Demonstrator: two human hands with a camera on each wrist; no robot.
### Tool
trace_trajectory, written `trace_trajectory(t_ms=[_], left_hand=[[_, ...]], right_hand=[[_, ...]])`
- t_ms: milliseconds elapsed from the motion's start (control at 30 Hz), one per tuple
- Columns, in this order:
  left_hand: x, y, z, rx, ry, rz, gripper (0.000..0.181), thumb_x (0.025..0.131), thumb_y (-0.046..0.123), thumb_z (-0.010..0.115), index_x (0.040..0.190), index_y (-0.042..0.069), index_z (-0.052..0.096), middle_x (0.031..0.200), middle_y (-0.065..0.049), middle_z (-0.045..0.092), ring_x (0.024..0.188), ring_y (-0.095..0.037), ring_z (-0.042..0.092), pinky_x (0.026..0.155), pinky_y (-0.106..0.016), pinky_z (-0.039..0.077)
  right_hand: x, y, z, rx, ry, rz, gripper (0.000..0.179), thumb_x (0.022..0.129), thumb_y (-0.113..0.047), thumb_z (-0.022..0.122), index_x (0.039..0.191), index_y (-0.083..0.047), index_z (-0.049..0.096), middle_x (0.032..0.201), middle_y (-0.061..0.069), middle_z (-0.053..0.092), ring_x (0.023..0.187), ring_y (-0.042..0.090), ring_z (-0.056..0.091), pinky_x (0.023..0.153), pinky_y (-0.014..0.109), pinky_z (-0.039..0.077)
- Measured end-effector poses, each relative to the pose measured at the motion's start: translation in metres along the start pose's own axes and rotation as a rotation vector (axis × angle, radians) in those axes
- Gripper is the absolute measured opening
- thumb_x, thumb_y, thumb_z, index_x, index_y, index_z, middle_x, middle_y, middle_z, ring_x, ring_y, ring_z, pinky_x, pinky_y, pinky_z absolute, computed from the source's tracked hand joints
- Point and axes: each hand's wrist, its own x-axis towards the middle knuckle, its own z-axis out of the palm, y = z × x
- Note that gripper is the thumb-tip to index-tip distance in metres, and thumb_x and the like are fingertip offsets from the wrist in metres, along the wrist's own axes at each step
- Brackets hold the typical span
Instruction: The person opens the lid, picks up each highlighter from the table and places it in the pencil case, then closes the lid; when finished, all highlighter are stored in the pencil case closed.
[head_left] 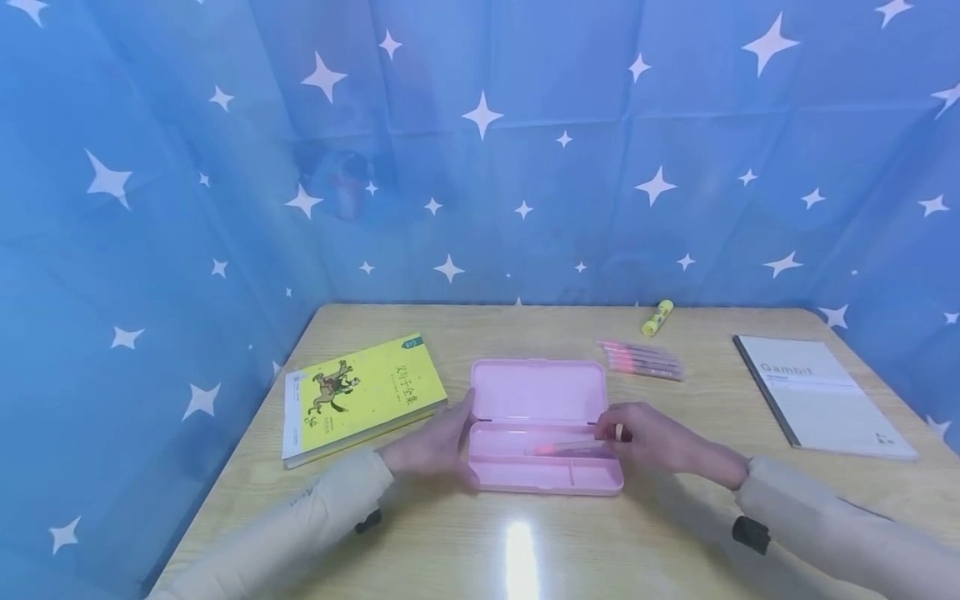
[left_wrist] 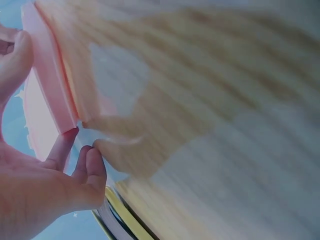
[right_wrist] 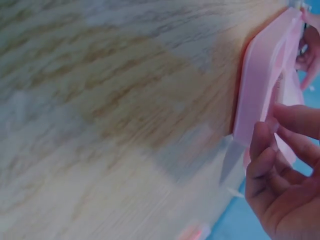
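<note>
An open pink pencil case [head_left: 521,475] lies on the wooden table, its lid [head_left: 538,390] folded back toward the curtain. My left hand [head_left: 435,443] holds the case at its left end, thumb near the front corner and a finger toward the back. In the left wrist view, fingertips [left_wrist: 70,136] touch the case's corner. At the right end, my right hand [head_left: 651,437] pinches a slim pen [head_left: 562,448] with a pinkish-orange end, which lies along the rear compartment. Thumb and fingers meet right at the case's rim in the right wrist view.
Several similar pens [head_left: 643,361] lie side by side behind my right hand. Beyond them is a yellow glue-stick-like tube [head_left: 657,318]. A thick yellow book [head_left: 375,392] sits left of the case, a white notebook [head_left: 828,396] far right. A starry blue curtain [head_left: 480,208] borders the table.
</note>
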Motion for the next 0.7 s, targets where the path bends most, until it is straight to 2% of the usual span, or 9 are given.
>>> trace_trajectory(t_ms=[133,300,433,500,600,700], left_hand=[[0.0,0.002,-0.002,0.021,-0.014,0.001,0.136,0.057,0.03,0.089,0.15,0.002,-0.006,0.14,-0.011,0.045,0.134,-0.026,0.031,0.114,-0.039,0.016],[0.0,0.004,-0.008,0.045,-0.01,0.011,0.136,0.059,0.032,0.088,0.149,0.0,-0.008,0.148,-0.014,0.035,0.14,-0.026,0.021,0.115,-0.043,0.005],[-0.001,0.006,-0.012,0.046,-0.018,-0.003,0.136,0.059,0.033,0.088,0.149,-0.001,-0.009,0.143,-0.013,0.042,0.138,-0.026,0.025,0.115,-0.044,0.002],[-0.001,0.006,-0.011,0.043,-0.019,-0.003,0.136,0.059,0.033,0.088,0.149,-0.001,-0.008,0.139,-0.012,0.046,0.136,-0.026,0.029,0.115,-0.044,0.002],[0.0,0.005,-0.01,0.039,-0.017,0.004,0.136,0.058,0.031,0.088,0.149,-0.001,-0.009,0.137,-0.011,0.048,0.135,-0.025,0.033,0.115,-0.044,0.0],[0.002,0.005,-0.007,0.028,-0.022,0.008,0.136,0.058,0.029,0.088,0.148,-0.002,-0.009,0.147,-0.015,0.037,0.139,-0.025,0.024,0.114,-0.045,-0.002]], right_hand=[[0.001,0.0,0.004,0.012,-0.016,0.014,0.015,0.083,-0.001,0.068,0.097,-0.007,0.069,0.085,-0.006,0.062,0.074,0.01,0.054,0.062,0.024,0.05],[0.006,-0.001,0.005,0.015,-0.015,-0.004,0.014,0.083,-0.001,0.068,0.095,-0.008,0.068,0.084,-0.007,0.061,0.074,0.009,0.053,0.063,0.025,0.05],[0.007,-0.003,0.004,0.023,-0.011,0.029,0.013,0.084,-0.002,0.067,0.095,-0.008,0.069,0.083,-0.006,0.061,0.074,0.01,0.053,0.062,0.024,0.05],[0.007,-0.003,-0.001,0.024,0.013,0.047,0.013,0.085,-0.003,0.066,0.096,-0.008,0.069,0.084,-0.004,0.061,0.074,0.011,0.054,0.061,0.024,0.049],[0.005,0.004,-0.013,-0.008,0.092,0.057,0.011,0.086,-0.003,0.065,0.096,-0.005,0.07,0.084,0.0,0.063,0.074,0.012,0.056,0.06,0.025,0.05],[0.003,0.023,-0.034,-0.069,0.158,0.083,0.012,0.087,-0.002,0.063,0.097,-0.001,0.069,0.087,0.003,0.064,0.076,0.013,0.057,0.06,0.027,0.05]])
